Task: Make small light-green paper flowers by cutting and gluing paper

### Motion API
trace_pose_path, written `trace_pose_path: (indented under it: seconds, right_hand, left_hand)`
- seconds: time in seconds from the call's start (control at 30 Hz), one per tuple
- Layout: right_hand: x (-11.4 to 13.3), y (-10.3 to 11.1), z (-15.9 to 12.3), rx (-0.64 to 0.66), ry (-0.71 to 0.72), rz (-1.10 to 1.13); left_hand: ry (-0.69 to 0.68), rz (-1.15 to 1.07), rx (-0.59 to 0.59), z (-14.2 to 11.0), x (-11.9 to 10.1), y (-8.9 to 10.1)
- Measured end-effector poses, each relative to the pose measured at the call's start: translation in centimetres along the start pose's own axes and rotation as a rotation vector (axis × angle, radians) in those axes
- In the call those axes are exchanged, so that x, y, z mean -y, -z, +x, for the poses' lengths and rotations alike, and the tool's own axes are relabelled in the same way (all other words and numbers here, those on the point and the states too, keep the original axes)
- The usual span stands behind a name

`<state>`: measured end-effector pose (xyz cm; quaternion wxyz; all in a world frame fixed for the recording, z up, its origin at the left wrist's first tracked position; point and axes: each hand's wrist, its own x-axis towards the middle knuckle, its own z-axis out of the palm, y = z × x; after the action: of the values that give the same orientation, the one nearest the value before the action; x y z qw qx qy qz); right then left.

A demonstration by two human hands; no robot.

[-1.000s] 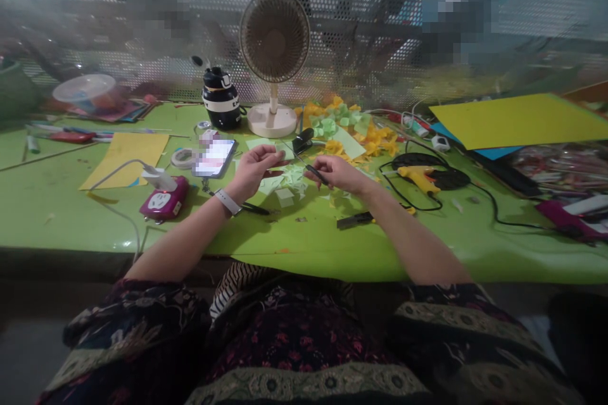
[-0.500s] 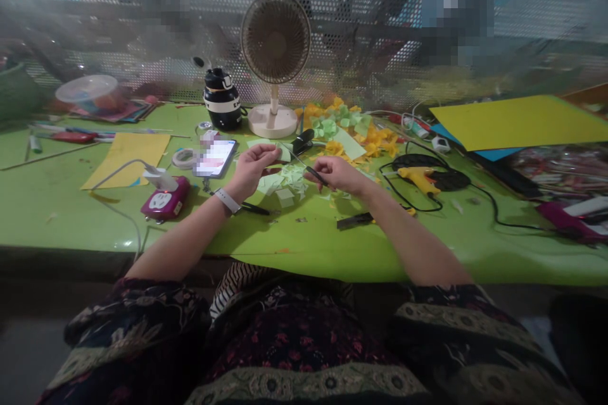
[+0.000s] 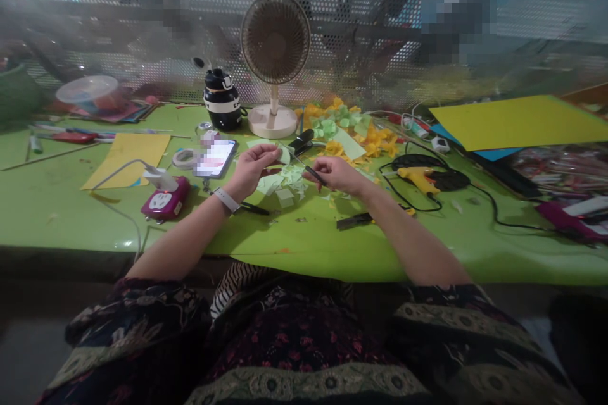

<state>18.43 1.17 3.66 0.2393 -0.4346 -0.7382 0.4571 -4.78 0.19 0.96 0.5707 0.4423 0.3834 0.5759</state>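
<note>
My left hand (image 3: 256, 168), with a pale watch band at the wrist, pinches a small light green paper piece (image 3: 285, 154) between thumb and fingertips. My right hand (image 3: 336, 175) is closed on a slim tool with a dark handle (image 3: 315, 175). Its thin metal end points up and left to the paper; whether it touches cannot be made out. Beneath both hands lies a heap of light green paper scraps (image 3: 289, 185). A black stapler-like object (image 3: 302, 140) rests just behind them. Behind that sit folded green paper pieces (image 3: 335, 123) and orange ones (image 3: 377, 138).
A fan (image 3: 274, 120) and a black bottle (image 3: 222, 101) stand at the back. Left of my hands are a phone (image 3: 216, 158), a tape roll (image 3: 184, 158) and a purple power socket (image 3: 166, 199). On the right lie a yellow glue gun (image 3: 418, 180), its cord and a cutter (image 3: 354, 221).
Hardly anything differs. The tool and the paper in my hands have shifted very slightly, and both hands keep their grip.
</note>
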Motion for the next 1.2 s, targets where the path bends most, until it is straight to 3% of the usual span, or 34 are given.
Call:
trace_pose_path:
  seconds: [0.73,0.97,1.07,1.2]
  right_hand:
    - [-0.2,0.0,0.0,-0.005,-0.001,-0.028]
    - [-0.5,1.0,0.5,-0.190,0.016,-0.004]
    - [-1.4,1.6,0.9,-0.249,-0.024,-0.145]
    - [-2.8,2.1,1.6,-0.319,-0.087,-0.542]
  left_hand:
    - [-0.012,-0.007,-0.023,0.3,0.2,0.3]
    - [0.052,-0.060,-0.077,0.3,-0.2,0.1]
    - [0.141,-0.145,-0.113,0.5,-0.1,0.0]
    - [0.183,-0.189,-0.087,0.6,0.1,-0.1]
